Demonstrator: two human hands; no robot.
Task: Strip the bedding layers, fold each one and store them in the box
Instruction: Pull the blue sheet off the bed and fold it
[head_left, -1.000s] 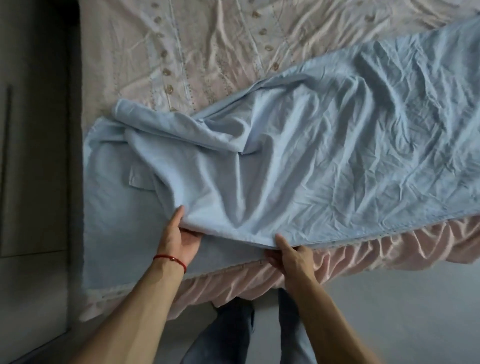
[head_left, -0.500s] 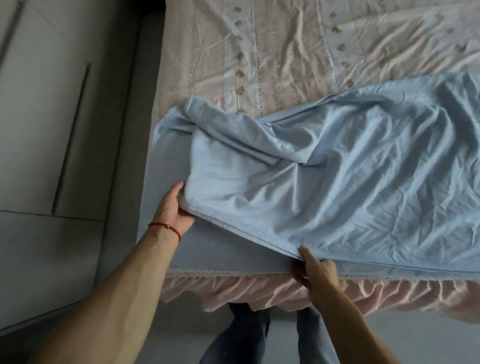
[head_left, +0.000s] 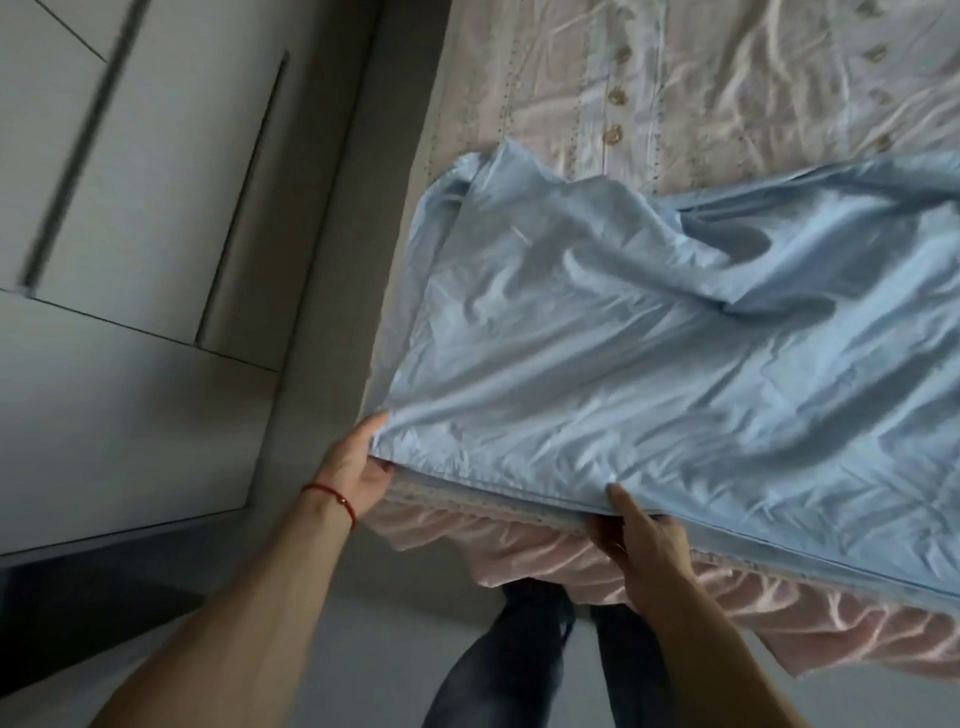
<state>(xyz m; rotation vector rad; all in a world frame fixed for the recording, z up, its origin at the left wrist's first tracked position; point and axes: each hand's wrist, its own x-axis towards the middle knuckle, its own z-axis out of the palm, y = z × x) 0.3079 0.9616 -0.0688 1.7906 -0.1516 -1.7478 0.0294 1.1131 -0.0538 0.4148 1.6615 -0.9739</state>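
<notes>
A light blue sheet (head_left: 649, 353) lies folded and rumpled across the near side of the bed, on top of a pale pink patterned bedcover (head_left: 701, 83). My left hand (head_left: 358, 462), with a red string on the wrist, grips the sheet's near left corner at the bed's corner. My right hand (head_left: 639, 535) pinches the sheet's near edge further right, thumb on top. A pink ruffled bed skirt (head_left: 727, 577) hangs below the edge. No box is in view.
Pale wardrobe doors (head_left: 130, 208) with dark vertical grooves stand to the left of the bed, a narrow gap between them. Grey floor (head_left: 363, 675) lies below, with my legs in dark jeans (head_left: 498, 670) close to the bed's edge.
Both hands have drawn the sheet's upper layer left and toward me, so its near edge now lines up with the bed's edge. The view has swung left, showing more wardrobe.
</notes>
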